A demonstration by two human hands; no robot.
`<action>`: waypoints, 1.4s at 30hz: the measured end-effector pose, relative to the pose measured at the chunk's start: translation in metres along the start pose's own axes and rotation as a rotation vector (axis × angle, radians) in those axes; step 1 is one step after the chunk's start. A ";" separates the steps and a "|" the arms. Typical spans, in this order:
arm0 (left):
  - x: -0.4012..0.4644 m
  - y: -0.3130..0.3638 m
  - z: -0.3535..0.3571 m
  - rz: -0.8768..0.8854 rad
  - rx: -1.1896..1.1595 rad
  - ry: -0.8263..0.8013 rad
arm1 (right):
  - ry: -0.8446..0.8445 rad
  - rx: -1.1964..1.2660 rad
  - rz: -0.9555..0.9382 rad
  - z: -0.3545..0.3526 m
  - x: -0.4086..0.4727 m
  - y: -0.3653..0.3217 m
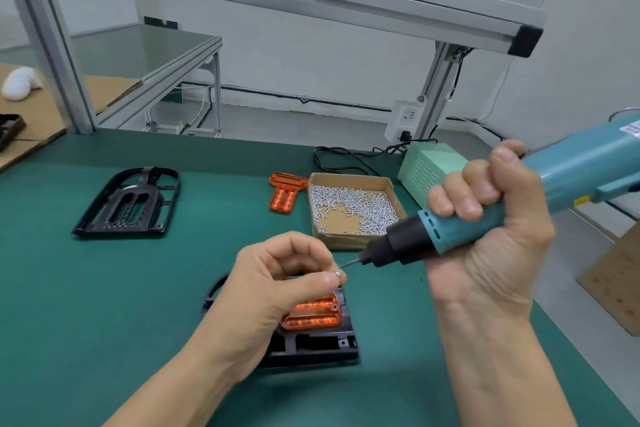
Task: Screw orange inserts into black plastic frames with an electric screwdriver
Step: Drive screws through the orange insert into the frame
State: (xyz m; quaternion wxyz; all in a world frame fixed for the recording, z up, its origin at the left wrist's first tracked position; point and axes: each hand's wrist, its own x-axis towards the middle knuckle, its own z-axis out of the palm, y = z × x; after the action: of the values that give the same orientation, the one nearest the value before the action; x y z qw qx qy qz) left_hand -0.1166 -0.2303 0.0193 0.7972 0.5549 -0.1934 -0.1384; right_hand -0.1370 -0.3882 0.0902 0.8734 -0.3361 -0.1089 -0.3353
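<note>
My right hand (485,229) grips a teal electric screwdriver (561,177), held nearly level with its thin bit pointing left. My left hand (277,284) pinches a small silver screw (338,273) at its fingertips, right at the bit's tip. Below the left hand lies a black plastic frame (318,343) with an orange insert (313,315) seated in it; the hand hides the frame's left part. A second black frame (128,203) lies empty at the left of the green mat. A loose orange insert (285,192) rests beside the screw box.
An open cardboard box (351,210) of several silver screws sits behind the hands. A pale green power supply (429,166) with black cables stands at the right rear. Aluminium frame posts (52,52) rise at the back. Cardboard (616,281) lies off the table's right edge.
</note>
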 end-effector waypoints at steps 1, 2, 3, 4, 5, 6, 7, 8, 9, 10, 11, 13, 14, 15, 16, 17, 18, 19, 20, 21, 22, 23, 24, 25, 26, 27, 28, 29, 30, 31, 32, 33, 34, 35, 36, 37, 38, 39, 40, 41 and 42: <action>-0.001 0.000 0.000 0.006 -0.003 0.001 | 0.001 -0.004 0.002 0.001 -0.001 0.000; -0.001 -0.001 0.000 0.012 -0.005 0.002 | 0.001 -0.004 0.003 0.001 -0.002 -0.001; -0.002 -0.001 0.001 0.017 -0.007 0.000 | 0.000 -0.005 0.003 0.001 -0.002 -0.002; -0.002 -0.001 0.001 0.020 -0.008 -0.001 | -0.001 -0.002 0.003 0.001 -0.003 -0.002; -0.002 -0.001 0.001 0.022 -0.014 -0.004 | -0.003 0.001 0.004 0.001 -0.003 -0.003; -0.002 -0.001 0.002 0.021 -0.024 -0.008 | -0.007 0.002 0.006 0.001 -0.004 -0.003; -0.003 -0.001 0.002 0.022 -0.031 -0.012 | -0.011 0.001 0.006 0.001 -0.004 -0.004; -0.003 -0.001 0.002 0.023 -0.033 -0.014 | -0.016 -0.003 0.008 0.001 -0.005 -0.005; -0.003 -0.002 0.002 0.025 -0.030 -0.015 | -0.018 -0.006 0.010 0.001 -0.005 -0.005; -0.003 -0.002 0.002 0.026 -0.025 -0.018 | -0.019 -0.008 0.015 0.001 -0.005 -0.005; -0.003 -0.002 0.002 0.026 -0.022 -0.022 | -0.020 -0.008 0.019 0.000 -0.005 -0.006; -0.004 -0.003 0.002 0.025 -0.022 -0.026 | -0.026 -0.013 0.022 0.000 -0.005 -0.005; -0.004 -0.004 0.003 0.029 -0.016 -0.026 | -0.030 -0.020 0.021 0.000 -0.005 -0.005; -0.004 -0.004 0.002 0.037 -0.001 -0.026 | -0.034 -0.030 0.019 -0.001 -0.005 -0.005; -0.005 -0.004 0.002 0.049 0.025 -0.025 | -0.040 -0.042 0.017 -0.001 -0.006 -0.004; -0.005 -0.004 0.002 0.064 0.063 -0.023 | -0.049 -0.056 0.015 -0.002 -0.006 -0.004; -0.006 -0.004 0.001 0.083 0.112 -0.018 | -0.060 -0.073 0.013 -0.002 -0.007 -0.003; -0.006 -0.005 0.001 0.101 0.161 -0.009 | -0.071 -0.088 0.009 -0.002 -0.008 -0.002; -0.006 -0.005 0.001 0.115 0.197 0.002 | -0.079 -0.097 0.003 -0.002 -0.008 -0.002; -0.007 -0.006 0.001 0.126 0.216 0.014 | -0.084 -0.101 -0.005 -0.002 -0.009 0.000; -0.007 -0.006 0.001 0.133 0.226 0.026 | -0.086 -0.102 -0.015 -0.002 -0.009 0.001; -0.007 -0.007 0.001 0.140 0.234 0.036 | -0.086 -0.101 -0.028 -0.003 -0.010 0.002; -0.007 -0.007 0.002 0.144 0.243 0.044 | -0.083 -0.101 -0.040 -0.004 -0.011 0.003; -0.006 -0.008 0.002 0.144 0.249 0.049 | -0.080 -0.101 -0.047 -0.005 -0.012 0.004; -0.006 -0.008 0.002 0.140 0.249 0.053 | -0.077 -0.101 -0.047 -0.005 -0.012 0.004; -0.006 -0.009 0.002 0.134 0.243 0.056 | -0.077 -0.099 -0.042 -0.006 -0.013 0.005; -0.006 -0.009 0.002 0.127 0.233 0.056 | -0.079 -0.094 -0.037 -0.007 -0.013 0.005; -0.006 -0.010 0.002 0.124 0.227 0.054 | -0.080 -0.089 -0.036 -0.008 -0.014 0.005; -0.006 -0.010 0.002 0.124 0.226 0.050 | -0.079 -0.087 -0.041 -0.009 -0.014 0.005; -0.005 -0.010 0.002 0.126 0.229 0.047 | -0.075 -0.088 -0.049 -0.010 -0.014 0.005; -0.005 -0.011 0.002 0.127 0.233 0.047 | -0.071 -0.091 -0.057 -0.010 -0.015 0.005; -0.004 -0.011 0.002 0.125 0.238 0.051 | -0.068 -0.093 -0.060 -0.011 -0.014 0.006; -0.004 -0.011 0.002 0.116 0.246 0.052 | -0.065 -0.095 -0.058 -0.012 -0.014 0.007; -0.004 -0.010 0.002 0.101 0.262 0.047 | -0.063 -0.093 -0.052 -0.013 -0.012 0.007; -0.004 -0.009 0.001 0.082 0.293 0.036 | -0.061 -0.089 -0.043 -0.015 -0.011 0.008; -0.003 -0.007 -0.002 0.068 0.344 0.028 | -0.058 -0.086 -0.032 -0.016 -0.008 0.009; -0.002 -0.007 -0.008 0.064 0.418 0.035 | -0.057 -0.087 -0.019 -0.018 -0.005 0.009; -0.001 -0.008 -0.015 0.072 0.517 0.060 | -0.060 -0.094 -0.006 -0.020 -0.002 0.010; 0.000 -0.008 -0.021 0.083 0.634 0.095 | -0.068 -0.109 0.008 -0.022 0.000 0.012; -0.001 -0.008 -0.025 0.102 0.772 0.117 | -0.080 -0.131 0.021 -0.024 0.003 0.013; -0.003 -0.009 -0.027 0.121 0.918 0.097 | -0.093 -0.162 0.035 -0.027 0.004 0.016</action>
State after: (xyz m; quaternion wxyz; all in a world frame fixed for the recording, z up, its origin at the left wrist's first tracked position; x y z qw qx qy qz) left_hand -0.1072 -0.2096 0.0020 0.4837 0.8439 -0.2294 0.0343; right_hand -0.1244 -0.3993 0.0634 0.8431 -0.4227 -0.1160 -0.3117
